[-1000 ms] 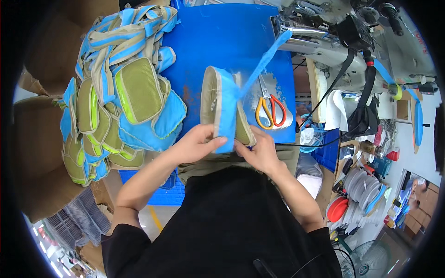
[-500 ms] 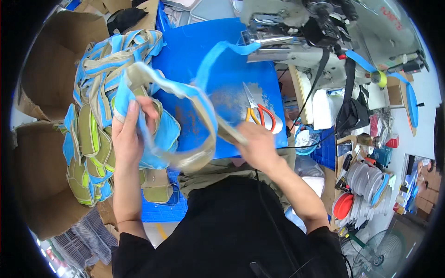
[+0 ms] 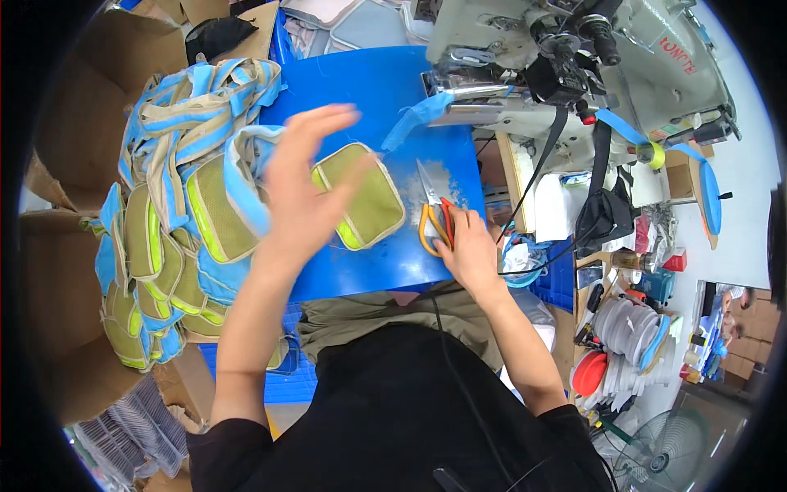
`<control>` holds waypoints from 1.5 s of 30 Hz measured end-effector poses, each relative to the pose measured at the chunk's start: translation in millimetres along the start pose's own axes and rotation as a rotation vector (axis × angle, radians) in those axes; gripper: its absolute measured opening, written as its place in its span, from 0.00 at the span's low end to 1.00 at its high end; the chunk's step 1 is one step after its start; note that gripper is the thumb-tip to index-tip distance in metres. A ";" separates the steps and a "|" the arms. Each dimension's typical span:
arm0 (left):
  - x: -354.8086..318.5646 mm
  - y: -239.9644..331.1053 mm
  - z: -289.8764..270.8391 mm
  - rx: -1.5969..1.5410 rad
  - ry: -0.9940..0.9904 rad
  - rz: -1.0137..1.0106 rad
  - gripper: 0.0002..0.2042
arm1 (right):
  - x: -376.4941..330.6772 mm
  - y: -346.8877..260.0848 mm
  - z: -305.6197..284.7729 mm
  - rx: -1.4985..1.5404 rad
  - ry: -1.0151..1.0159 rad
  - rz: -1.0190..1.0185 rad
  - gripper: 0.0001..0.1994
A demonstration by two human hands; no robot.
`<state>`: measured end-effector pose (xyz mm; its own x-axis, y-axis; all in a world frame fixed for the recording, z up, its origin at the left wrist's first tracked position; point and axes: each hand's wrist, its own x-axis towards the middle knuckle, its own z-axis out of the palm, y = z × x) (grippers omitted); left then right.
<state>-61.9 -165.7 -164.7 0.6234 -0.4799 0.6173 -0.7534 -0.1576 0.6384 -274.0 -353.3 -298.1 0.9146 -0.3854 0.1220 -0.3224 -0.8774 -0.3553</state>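
Observation:
My left hand (image 3: 307,193) is smeared by motion, its fingers spread and holding nothing, above the pile's right side and the near panel. Partly under it, a small olive-green fabric piece (image 3: 367,197) with rounded corners and a lime strip lies on the blue table (image 3: 352,82). At the table's right side my right hand (image 3: 471,250) has its fingers closed at the handles of the scissors (image 3: 434,215), one handle orange and one red. Their blades point away from me. To the left, similar green pieces (image 3: 221,205) and blue-and-beige strips (image 3: 184,123) form a heap.
A sewing machine (image 3: 508,107) stands at the far right, a blue strip (image 3: 418,119) hanging from it. Cardboard boxes (image 3: 61,287) flank the left. Right of the table are a black bag (image 3: 607,205), white reels (image 3: 627,324) and a fan (image 3: 664,451).
The blue-and-beige strip loop has left my hands and lies on the left heap. My right hand has moved to the scissors. A green piece now shows on the table.

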 end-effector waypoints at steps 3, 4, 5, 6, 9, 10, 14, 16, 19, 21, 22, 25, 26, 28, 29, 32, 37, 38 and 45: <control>24.3 1.4 58.5 -0.183 0.025 0.027 0.21 | 3.6 11.0 2.3 0.163 -0.174 0.097 0.35; 28.3 0.8 67.5 -0.227 0.013 -0.042 0.20 | 5.5 14.1 5.8 0.190 -0.194 0.120 0.36; 31.8 0.6 73.8 -0.270 0.003 -0.110 0.19 | 8.7 16.7 8.9 0.218 -0.213 0.142 0.37; 34.2 1.2 76.0 -0.313 -0.007 -0.179 0.18 | 11.0 18.7 10.3 0.245 -0.233 0.162 0.39; 35.7 -8.1 61.5 -0.163 0.000 -0.057 0.11 | 8.1 11.9 -20.1 0.974 -0.533 0.446 0.41; 39.4 -6.6 55.8 -0.125 0.020 0.018 0.07 | 2.3 10.4 -40.3 1.185 -0.591 0.415 0.44; 52.9 -5.7 42.5 0.000 -0.045 0.241 0.07 | -3.1 -37.7 -117.0 1.374 -0.449 0.247 0.43; 56.9 -3.3 38.3 -0.032 -0.128 0.188 0.06 | 10.4 -45.7 -138.4 1.427 -0.358 0.124 0.41; 60.8 -5.6 32.4 -0.079 -0.238 0.132 0.05 | 26.8 -47.2 -153.0 1.399 -0.415 0.150 0.39; 64.2 -7.4 31.3 -0.092 -0.285 0.138 0.05 | 31.9 -49.0 -152.2 1.408 -0.382 0.126 0.38; 65.4 -8.7 30.2 -0.083 -0.295 0.152 0.05 | 33.5 -48.9 -151.0 1.435 -0.384 0.127 0.38; 65.7 -9.0 29.3 -0.087 -0.326 0.138 0.05 | 34.3 -52.4 -150.0 1.440 -0.372 0.163 0.34; 65.4 -8.7 29.0 -0.091 -0.337 0.123 0.05 | 34.6 -54.2 -150.8 1.430 -0.365 0.178 0.33; 64.5 -7.5 29.7 -0.109 -0.349 0.110 0.04 | 37.1 -56.3 -153.2 1.435 -0.373 0.205 0.28; 64.5 -7.2 30.1 -0.117 -0.357 0.104 0.04 | 38.9 -57.1 -154.3 1.439 -0.376 0.218 0.26; 64.9 -8.0 29.9 -0.096 -0.331 0.165 0.06 | 45.2 -59.9 -158.5 1.259 -0.413 0.318 0.23; 73.9 -46.8 15.5 0.146 -0.148 0.224 0.06 | 14.4 -43.3 -136.3 1.287 -0.405 0.244 0.25; 77.1 -64.4 12.6 0.255 -0.062 0.113 0.09 | 12.1 -46.3 -139.0 1.354 -0.420 0.273 0.25; 43.8 -30.3 65.1 -0.219 0.067 0.089 0.16 | 13.0 -54.3 -147.5 1.618 -0.358 0.297 0.31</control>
<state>-25.3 -238.1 -186.9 0.5744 -0.4237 0.7004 -0.7475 0.0772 0.6597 -280.6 -352.8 -140.5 0.9513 -0.1928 -0.2408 -0.1256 0.4710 -0.8732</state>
